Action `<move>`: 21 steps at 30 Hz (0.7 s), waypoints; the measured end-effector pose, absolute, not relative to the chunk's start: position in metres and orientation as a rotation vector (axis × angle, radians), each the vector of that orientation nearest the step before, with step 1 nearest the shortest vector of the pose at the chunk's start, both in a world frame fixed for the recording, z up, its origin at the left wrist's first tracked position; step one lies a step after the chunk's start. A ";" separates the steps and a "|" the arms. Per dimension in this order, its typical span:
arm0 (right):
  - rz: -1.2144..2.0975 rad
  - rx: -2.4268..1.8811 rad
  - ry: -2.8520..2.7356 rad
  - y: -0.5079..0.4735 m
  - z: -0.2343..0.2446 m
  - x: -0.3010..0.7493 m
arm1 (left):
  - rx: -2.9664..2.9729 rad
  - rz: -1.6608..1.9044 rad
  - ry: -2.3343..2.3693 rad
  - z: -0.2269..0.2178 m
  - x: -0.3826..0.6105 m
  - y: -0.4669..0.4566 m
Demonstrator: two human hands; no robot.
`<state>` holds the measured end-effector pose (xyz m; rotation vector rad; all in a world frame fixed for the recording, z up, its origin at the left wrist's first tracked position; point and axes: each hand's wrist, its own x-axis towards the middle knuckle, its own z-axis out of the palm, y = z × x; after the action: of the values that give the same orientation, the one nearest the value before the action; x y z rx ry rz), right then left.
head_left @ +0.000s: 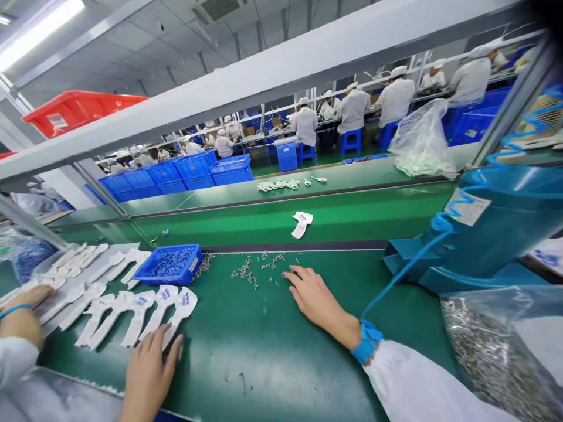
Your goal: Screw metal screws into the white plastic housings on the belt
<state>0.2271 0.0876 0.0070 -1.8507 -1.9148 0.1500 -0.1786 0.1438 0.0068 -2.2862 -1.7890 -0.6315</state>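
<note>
White handle (180, 312): on the bench (264, 363), between front and far edges; broad end toward far edge, long axis slanting rightward. Left hand (148, 366): thumb and fingers spread, fingertips at handle's narrow end. Right hand (311, 292): fingers extended beside small metal parts (245, 271); pinch indeterminable.

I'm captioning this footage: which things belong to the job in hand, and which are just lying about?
Likely in the job:
white parts by the left hand
small metal pieces by the right hand

Probably just lying about:
red bin up high
clear bag on the back ledge
</note>
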 end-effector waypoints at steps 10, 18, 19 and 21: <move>0.098 -2.024 -1.841 0.087 0.013 0.250 | -2.580 -1.025 -1.784 -0.008 -0.095 0.069; 0.298 -2.048 -1.636 0.055 0.026 0.276 | -2.908 -0.953 -1.658 -0.007 0.030 -0.005; 0.344 -2.045 -1.607 0.049 0.029 0.276 | -2.939 -0.934 -1.635 -0.006 0.037 -0.010; 0.480 -2.006 -1.541 0.035 0.034 0.274 | -3.000 -0.900 -1.594 -0.002 0.046 -0.014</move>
<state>0.2742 0.0351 0.0340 -2.0060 -1.5407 0.4796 0.0457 -0.0142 -0.0022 -2.9996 -1.5942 -0.8995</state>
